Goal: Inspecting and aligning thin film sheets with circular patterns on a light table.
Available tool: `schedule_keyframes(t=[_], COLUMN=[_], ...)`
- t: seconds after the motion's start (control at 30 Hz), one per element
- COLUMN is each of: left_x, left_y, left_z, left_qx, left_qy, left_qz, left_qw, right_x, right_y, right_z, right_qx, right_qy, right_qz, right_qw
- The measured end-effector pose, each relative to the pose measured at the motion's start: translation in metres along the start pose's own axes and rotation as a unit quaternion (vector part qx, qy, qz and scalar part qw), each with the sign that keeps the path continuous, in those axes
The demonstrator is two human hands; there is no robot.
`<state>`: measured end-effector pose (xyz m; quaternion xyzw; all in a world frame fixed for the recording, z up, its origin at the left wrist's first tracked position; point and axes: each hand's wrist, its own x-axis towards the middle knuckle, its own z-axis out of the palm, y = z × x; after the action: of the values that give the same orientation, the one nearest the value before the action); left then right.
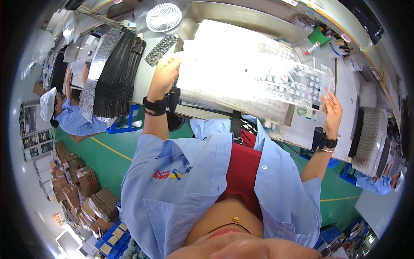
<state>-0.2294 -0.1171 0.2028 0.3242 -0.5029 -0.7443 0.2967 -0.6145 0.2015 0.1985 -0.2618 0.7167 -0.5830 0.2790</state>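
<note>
A clear plastic panel with rows of round moulded shapes is held up in front of me, over a brightly lit white surface. Around its right end, the thumb and fingers of my right hand are closed. My left hand pinches at the opposite end, by the left edge of the glowing area. Glare washes out the panel's left part, so its edge there hardly shows. Small dark specks appear within the bright area.
A dark perforated strip and a white ribbed round dish lie at the back left. Black strips are piled further left, near a co-worker in a white cap. A green cup and a red-and-white marker are back right.
</note>
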Motion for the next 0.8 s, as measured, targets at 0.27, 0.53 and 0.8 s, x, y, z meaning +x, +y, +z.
schedule_keyframes(t=[0.27, 0.53, 0.8], left_x=[-0.006, -0.001, 0.007], left_y=[0.009, 0.011, 0.011], left_z=[0.037, 0.041, 0.035], left_qx=[0.182, 0.319, 0.391], left_qy=[-0.032, 0.002, -0.037], left_qz=[0.158, 0.421, 0.495], left_qw=[0.970, 0.849, 0.775], right_x=[0.005, 0.003, 0.002], right_y=[0.015, 0.054, 0.059], right_z=[-0.022, -0.054, -0.049], right_qx=[0.028, 0.015, -0.037], right_qy=[0.019, 0.069, 0.106], right_qz=[-0.098, -0.186, -0.209], right_qw=[0.995, 0.980, 0.972])
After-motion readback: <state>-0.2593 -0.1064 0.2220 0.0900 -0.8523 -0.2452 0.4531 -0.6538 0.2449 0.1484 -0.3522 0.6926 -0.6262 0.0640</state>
